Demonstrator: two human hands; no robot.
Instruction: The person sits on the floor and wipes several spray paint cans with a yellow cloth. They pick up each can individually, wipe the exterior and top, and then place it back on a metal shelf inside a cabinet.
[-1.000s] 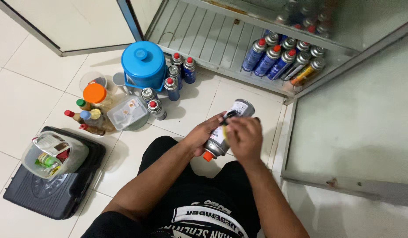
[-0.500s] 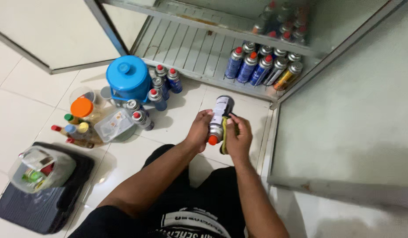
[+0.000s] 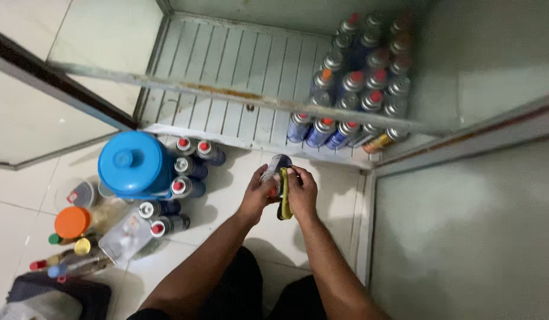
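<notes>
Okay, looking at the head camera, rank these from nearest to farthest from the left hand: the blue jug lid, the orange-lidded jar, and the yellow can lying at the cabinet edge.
Measured from the left hand:
1. Yellow can, up and to the right, at the cabinet's front edge.
2. Blue jug lid, to the left on the floor; close to the yellow can in distance, so this order is tentative.
3. Orange-lidded jar, farthest, far left.

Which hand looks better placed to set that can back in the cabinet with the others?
Probably the left hand: it grips the can itself, while the right hand presses a yellow-green cloth against it.
</notes>
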